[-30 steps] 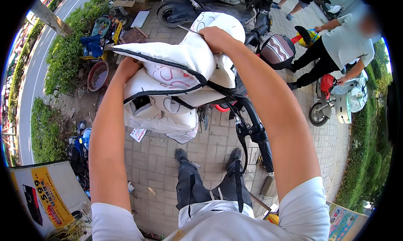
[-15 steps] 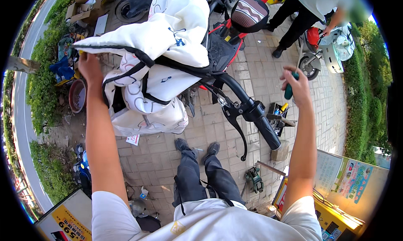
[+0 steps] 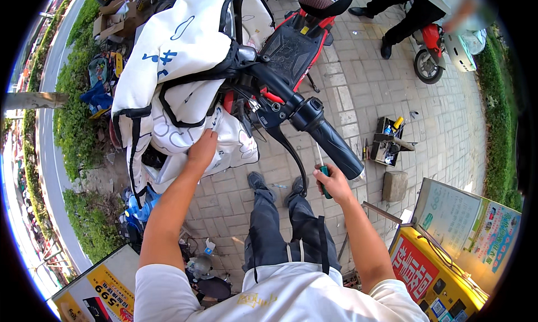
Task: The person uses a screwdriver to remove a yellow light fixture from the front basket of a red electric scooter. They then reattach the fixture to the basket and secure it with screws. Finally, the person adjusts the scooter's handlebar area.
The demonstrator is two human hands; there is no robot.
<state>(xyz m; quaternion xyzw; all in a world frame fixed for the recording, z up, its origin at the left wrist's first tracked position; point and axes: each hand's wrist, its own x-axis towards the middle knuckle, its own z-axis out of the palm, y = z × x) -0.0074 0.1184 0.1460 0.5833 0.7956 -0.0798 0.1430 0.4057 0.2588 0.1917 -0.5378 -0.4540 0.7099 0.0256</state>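
Note:
My left hand (image 3: 203,148) presses against a white padded cover (image 3: 179,58) with black straps, draped over the front of a red and black scooter (image 3: 291,47). My right hand (image 3: 334,183) grips a green-handled screwdriver (image 3: 321,170), its shaft pointing up beside the black handlebar grip (image 3: 330,145) and brake lever (image 3: 288,151). My dark trousers and shoes stand on the paving below.
A small open toolbox (image 3: 389,140) and a stone block (image 3: 395,186) lie on the brick paving at right. Another person stands by a red scooter (image 3: 431,53) at top right. Yellow signboards (image 3: 448,249) stand at lower right, clutter and hedge at left.
My left hand has dropped from the cover's top edge to its lower part. My right hand has come down under the handlebar, holding the screwdriver. The view has shifted closer to the handlebar.

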